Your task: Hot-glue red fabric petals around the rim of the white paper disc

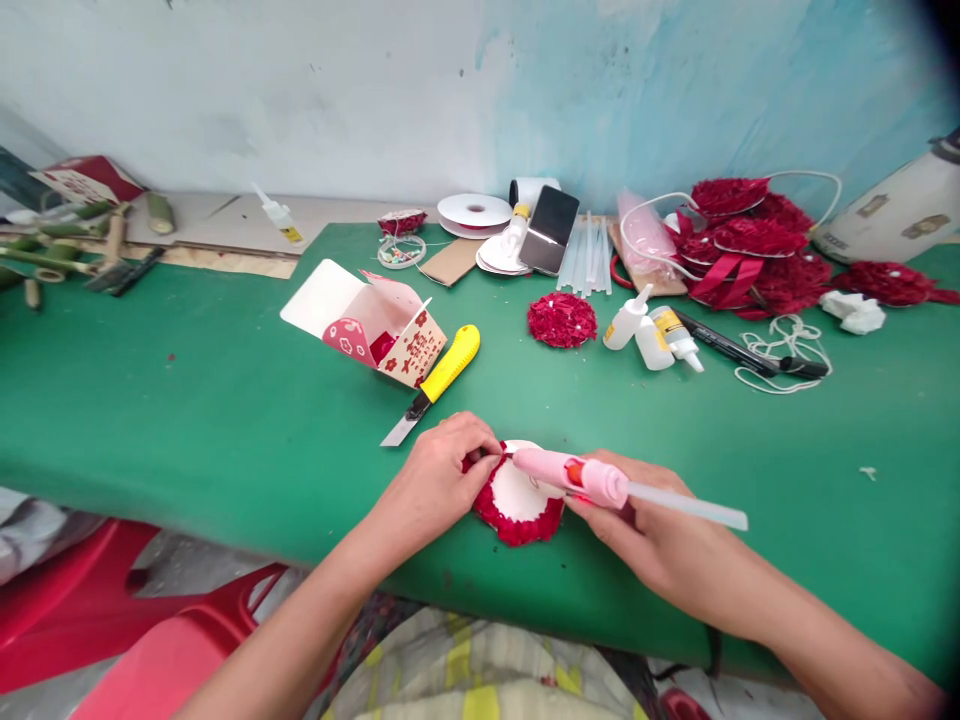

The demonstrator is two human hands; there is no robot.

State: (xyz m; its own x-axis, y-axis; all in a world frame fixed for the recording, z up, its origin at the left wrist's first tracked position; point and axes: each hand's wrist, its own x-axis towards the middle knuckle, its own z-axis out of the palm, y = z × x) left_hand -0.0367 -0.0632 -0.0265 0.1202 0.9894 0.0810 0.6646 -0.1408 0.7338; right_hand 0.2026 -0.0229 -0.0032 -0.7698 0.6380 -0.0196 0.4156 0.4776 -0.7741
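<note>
Hands [452, 466] at white disc [516, 492], crinkled red border [520, 530], pink glue gun [546, 467]

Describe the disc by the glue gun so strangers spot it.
On the green table, near the front edge, the right hand holds a pink glue gun. The disc lies under its nozzle, left hand at its rim. Unlike the wholly red rosette beyond, its centre is bare white.

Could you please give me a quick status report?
Left grip: pinching red trim on white disc. Right grip: holding pink glue gun, nozzle at disc edge. Nearby: yellow cutter, blade bare.
</note>
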